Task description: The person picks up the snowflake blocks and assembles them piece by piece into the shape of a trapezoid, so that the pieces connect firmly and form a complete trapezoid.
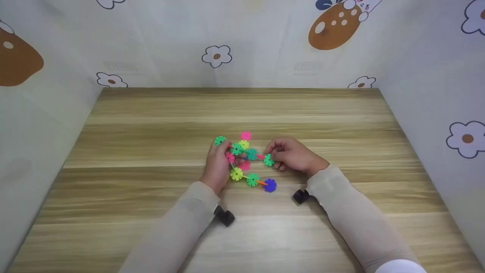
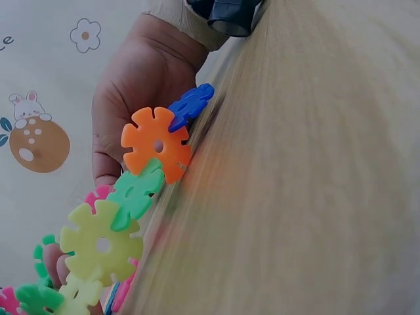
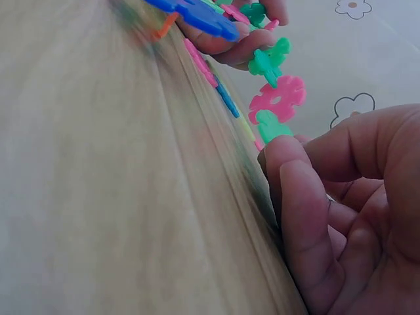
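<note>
Notched plastic snowflake discs, slotted edge to edge, form a branching piece above the table. My left hand point(image 1: 216, 167) grips it at the left, thumb by a green disc point(image 1: 236, 149). At the right end of one branch, my right hand point(image 1: 294, 154) pinches a green snowflake disc point(image 1: 269, 160) between thumb and fingers; a pink disc point(image 3: 279, 98) joins it in the right wrist view. Another branch runs from a yellow disc point(image 1: 237, 174) through green and orange point(image 2: 146, 157) ones to a blue disc point(image 1: 270, 185). Part of the left fingers is hidden behind the discs.
The wood-grain table point(image 1: 151, 113) extends around both hands. Pale walls point(image 1: 163, 45) printed with flowers stand at its back and sides. A black wrist camera point(image 1: 226, 217) is strapped under the left sleeve, another point(image 1: 301, 196) under the right.
</note>
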Tool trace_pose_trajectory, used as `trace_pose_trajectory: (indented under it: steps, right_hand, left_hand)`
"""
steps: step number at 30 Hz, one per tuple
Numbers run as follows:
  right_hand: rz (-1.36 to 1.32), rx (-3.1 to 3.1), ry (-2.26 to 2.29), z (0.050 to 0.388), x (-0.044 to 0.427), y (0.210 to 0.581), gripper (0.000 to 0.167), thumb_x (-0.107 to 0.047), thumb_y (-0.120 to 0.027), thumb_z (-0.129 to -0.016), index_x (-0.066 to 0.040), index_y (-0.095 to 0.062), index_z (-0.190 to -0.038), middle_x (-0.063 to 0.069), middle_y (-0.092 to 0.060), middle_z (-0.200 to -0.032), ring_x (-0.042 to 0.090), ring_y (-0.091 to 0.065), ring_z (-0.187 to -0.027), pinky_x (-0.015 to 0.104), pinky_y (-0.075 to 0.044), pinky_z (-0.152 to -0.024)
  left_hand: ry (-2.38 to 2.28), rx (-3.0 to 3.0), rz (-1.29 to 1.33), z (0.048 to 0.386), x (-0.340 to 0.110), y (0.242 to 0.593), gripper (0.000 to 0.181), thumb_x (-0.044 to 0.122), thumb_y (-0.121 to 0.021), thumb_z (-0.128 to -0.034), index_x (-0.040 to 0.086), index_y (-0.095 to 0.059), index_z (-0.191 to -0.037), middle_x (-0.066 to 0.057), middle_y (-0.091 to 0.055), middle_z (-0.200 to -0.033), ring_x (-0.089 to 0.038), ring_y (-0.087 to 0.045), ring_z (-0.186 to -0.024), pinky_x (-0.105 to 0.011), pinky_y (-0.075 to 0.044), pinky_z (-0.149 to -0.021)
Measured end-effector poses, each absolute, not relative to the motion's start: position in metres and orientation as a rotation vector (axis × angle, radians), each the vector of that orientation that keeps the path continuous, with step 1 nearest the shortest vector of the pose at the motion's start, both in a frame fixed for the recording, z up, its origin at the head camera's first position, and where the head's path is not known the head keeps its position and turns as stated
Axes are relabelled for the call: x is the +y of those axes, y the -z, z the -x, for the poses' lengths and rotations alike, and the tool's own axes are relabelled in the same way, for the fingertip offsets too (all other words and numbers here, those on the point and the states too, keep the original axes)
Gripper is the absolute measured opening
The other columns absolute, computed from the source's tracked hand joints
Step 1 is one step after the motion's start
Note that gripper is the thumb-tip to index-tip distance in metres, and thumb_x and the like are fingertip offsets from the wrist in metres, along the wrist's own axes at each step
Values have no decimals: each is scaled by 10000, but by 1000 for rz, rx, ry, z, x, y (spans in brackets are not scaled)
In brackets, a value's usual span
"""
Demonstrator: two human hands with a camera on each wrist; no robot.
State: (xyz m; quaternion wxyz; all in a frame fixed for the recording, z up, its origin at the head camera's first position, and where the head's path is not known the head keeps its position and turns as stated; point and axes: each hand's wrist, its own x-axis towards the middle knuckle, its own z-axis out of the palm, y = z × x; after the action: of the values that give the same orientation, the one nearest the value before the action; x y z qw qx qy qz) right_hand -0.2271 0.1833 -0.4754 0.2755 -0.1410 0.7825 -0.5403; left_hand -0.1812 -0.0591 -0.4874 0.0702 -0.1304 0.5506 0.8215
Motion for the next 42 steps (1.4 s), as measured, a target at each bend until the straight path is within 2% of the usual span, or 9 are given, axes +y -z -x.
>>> trace_pose_trajectory:
  steps: [7,15,21,25,28,30,35,38,42]
  right_hand:
    - [399,2063,1479,226,184,476,217,-20,-552,-1019,18,-690,-1182,52,-669,-905,161,-644,-691,260,-596,-623]
    - [364,2073,1498,224,183,477,218,33,-541,-995,40,-697,-1147,78,-651,-938,164,-653,-683,256,-598,-625]
    - [379,2090,1522,221,178,478,216,49,-545,-969,33,-708,-1109,70,-656,-901,158,-639,-655,255,-589,-594]
    - [411,2027,1561,218,175,480,233,39,-557,-948,25,-671,-1151,69,-641,-899,148,-620,-610,253,-573,-554]
    - [410,1929,1590,216,174,480,357,50,-551,-893,-6,-612,-1240,83,-629,-987,149,-582,-575,251,-552,-531]
    - [411,1870,1586,216,174,479,470,58,-533,-847,-38,-569,-1306,93,-627,-1096,153,-554,-568,248,-539,-529]
    - [440,1744,1506,214,172,475,679,68,-483,-785,-109,-471,-1440,99,-589,-1392,158,-503,-575,240,-513,-529]
    - [471,1700,1455,212,171,473,731,79,-484,-781,-126,-434,-1481,91,-553,-1485,157,-498,-577,233,-502,-529]
    - [519,1699,1431,211,170,472,719,85,-497,-799,-132,-428,-1482,79,-546,-1495,152,-487,-580,226,-479,-531]
  left_hand:
    - [-2417,1698,371,180,-59,486,307,267,-365,-1134,18,-426,-1302,-136,-653,-985,-207,-711,-793,-320,-624,-797]
    - [-2360,1731,355,180,-60,484,320,311,-360,-1140,43,-411,-1308,-125,-695,-962,-225,-715,-825,-335,-612,-847]
    - [-2340,1758,366,180,-61,484,327,316,-369,-1140,47,-409,-1320,-125,-690,-992,-241,-727,-877,-352,-611,-883]
    - [-2364,1793,411,179,-62,486,327,318,-378,-1127,56,-444,-1311,-117,-662,-1021,-249,-721,-874,-351,-599,-886]
    - [-2375,1829,454,179,-64,487,341,334,-379,-1113,72,-474,-1310,-103,-616,-1057,-234,-700,-899,-333,-572,-901]
    - [-2374,1844,474,178,-66,487,354,346,-374,-1105,77,-485,-1306,-108,-580,-1079,-267,-675,-911,-349,-552,-913]
    - [-2321,1918,478,177,-68,485,364,346,-375,-1084,94,-523,-1300,-73,-506,-1217,-246,-532,-1155,-388,-430,-1067]
    - [-2308,1939,463,176,-69,485,362,335,-381,-1075,96,-539,-1296,-62,-470,-1263,-228,-452,-1241,-402,-378,-1128]
    - [-2316,1935,458,176,-69,484,353,329,-379,-1070,88,-540,-1271,-68,-474,-1225,-229,-467,-1193,-386,-402,-1092]
